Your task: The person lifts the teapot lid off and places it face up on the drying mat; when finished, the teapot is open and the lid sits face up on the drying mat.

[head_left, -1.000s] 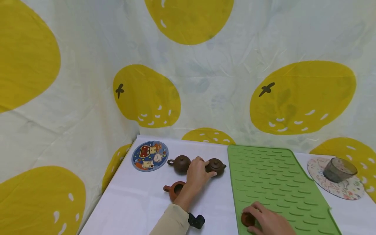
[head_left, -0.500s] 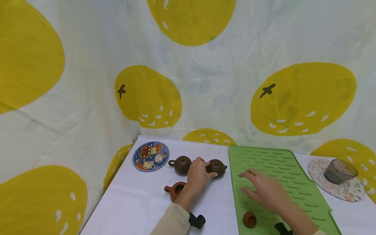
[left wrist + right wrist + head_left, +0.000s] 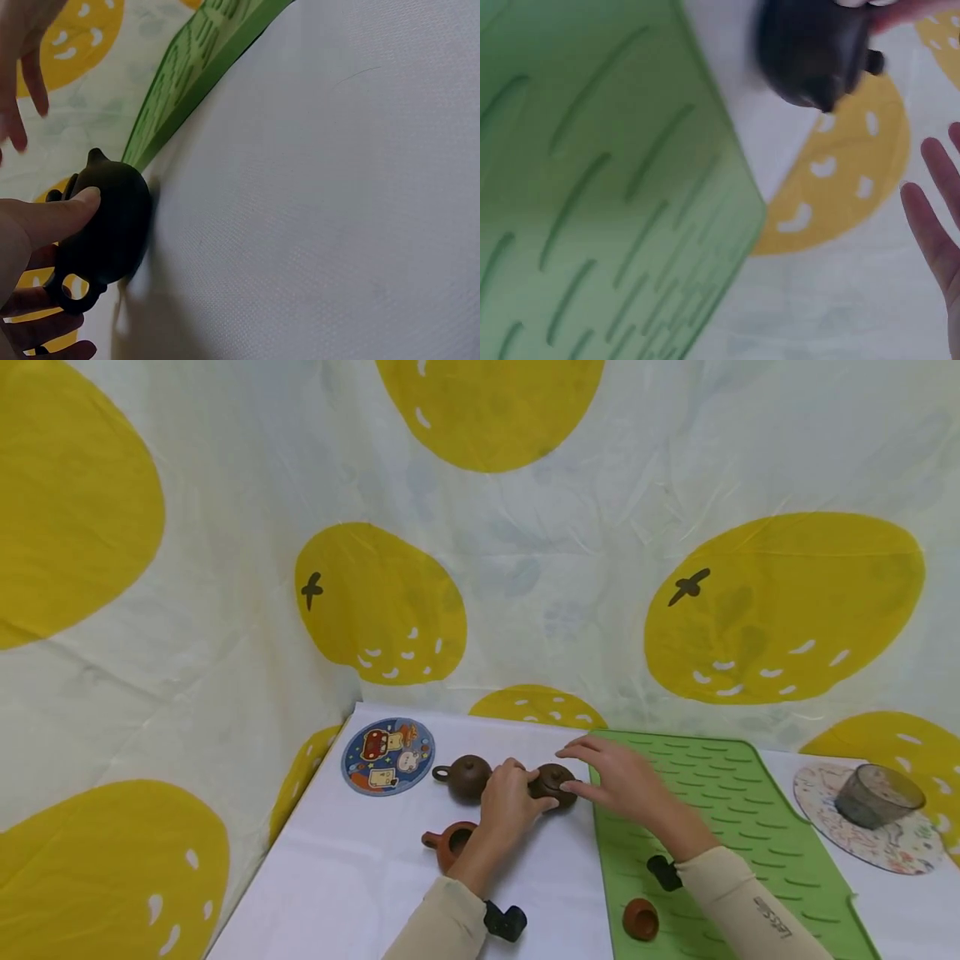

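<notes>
My left hand (image 3: pixel 506 802) grips a dark brown lidded teapot (image 3: pixel 553 777) on the white table. In the left wrist view its thumb presses the side of this teapot (image 3: pixel 116 217), other fingers near the looped handle. My right hand (image 3: pixel 622 781) hovers at the spout side, fingers spread and holding nothing; the right wrist view shows its straight fingers (image 3: pixel 930 217) apart from the pot. Left of my left hand stands another dark teapot (image 3: pixel 467 779). Nearer me sits a reddish teapot (image 3: pixel 444 849) with an uncovered top, partly hidden by my left forearm.
A green ridged mat (image 3: pixel 705 827) lies right of the teapots, with a small reddish-brown cup (image 3: pixel 641 920) on its near part. At far right a smoky glass (image 3: pixel 873 797) stands on a floral round mat (image 3: pixel 911 856). A blue patterned round mat (image 3: pixel 386 756) lies back left.
My right hand has let go of the small reddish-brown cup on the green mat and moved up and left to the dark teapot. The left hand has kept its grip there.
</notes>
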A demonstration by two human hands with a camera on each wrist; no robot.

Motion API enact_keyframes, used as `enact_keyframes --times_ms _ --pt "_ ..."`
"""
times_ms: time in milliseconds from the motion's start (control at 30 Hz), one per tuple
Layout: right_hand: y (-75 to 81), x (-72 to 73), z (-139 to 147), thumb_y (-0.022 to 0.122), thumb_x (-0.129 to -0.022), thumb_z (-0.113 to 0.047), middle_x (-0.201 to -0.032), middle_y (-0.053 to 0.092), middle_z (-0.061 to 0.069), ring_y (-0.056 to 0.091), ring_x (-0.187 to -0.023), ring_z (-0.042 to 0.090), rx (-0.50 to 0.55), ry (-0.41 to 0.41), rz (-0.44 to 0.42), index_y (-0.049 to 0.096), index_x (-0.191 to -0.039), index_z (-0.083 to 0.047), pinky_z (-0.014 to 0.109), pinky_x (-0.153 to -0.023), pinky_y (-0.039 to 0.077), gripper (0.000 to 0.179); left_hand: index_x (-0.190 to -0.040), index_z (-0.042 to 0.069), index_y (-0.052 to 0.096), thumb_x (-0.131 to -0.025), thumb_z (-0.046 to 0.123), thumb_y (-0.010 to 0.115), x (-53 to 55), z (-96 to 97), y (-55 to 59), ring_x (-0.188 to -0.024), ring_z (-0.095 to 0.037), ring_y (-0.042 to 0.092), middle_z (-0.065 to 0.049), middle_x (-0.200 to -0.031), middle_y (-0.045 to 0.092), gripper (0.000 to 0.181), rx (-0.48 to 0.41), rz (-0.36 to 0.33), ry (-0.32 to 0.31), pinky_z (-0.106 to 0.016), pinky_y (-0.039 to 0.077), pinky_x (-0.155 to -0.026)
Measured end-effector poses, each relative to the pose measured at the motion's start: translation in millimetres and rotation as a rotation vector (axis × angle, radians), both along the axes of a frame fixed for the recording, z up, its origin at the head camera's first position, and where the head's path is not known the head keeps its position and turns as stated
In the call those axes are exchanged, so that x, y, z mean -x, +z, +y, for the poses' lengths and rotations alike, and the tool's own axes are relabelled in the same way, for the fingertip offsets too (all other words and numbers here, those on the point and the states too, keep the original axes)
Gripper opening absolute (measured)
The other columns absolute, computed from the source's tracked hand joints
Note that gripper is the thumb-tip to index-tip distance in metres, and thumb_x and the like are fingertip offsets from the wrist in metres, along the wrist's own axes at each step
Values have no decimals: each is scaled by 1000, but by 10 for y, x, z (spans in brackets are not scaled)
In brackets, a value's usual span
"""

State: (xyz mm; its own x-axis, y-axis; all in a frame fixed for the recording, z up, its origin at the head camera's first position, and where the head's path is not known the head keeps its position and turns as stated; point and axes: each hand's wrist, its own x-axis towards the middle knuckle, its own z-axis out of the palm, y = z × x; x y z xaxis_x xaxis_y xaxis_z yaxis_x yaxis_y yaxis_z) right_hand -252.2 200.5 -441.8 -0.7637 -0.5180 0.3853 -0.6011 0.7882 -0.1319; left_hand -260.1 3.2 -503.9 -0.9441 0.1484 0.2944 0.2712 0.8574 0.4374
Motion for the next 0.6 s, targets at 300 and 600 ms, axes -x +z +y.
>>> enact_keyframes --times_ms 300,600 --pt "-271 147 9 86 -81 -21 -123 71 6 69 -105 24 -53 162 -87 75 -122 -16 41 -84 60 42 -117 16 79 -70 45 93 -23 14 23 -86 -19 63 -4 -101 69 57 -5 -13 22 -29 54 -69" --pt "-460 204 41 89 -78 -18 -124 70 5 67 -109 24 -103 180 -15 76 -124 -21 40 -88 59 47 -116 17 79 -69 46 93 -46 15 35 -86 -19 63 -3 -100 68 57 -17 -35 43 -30 54 -69"
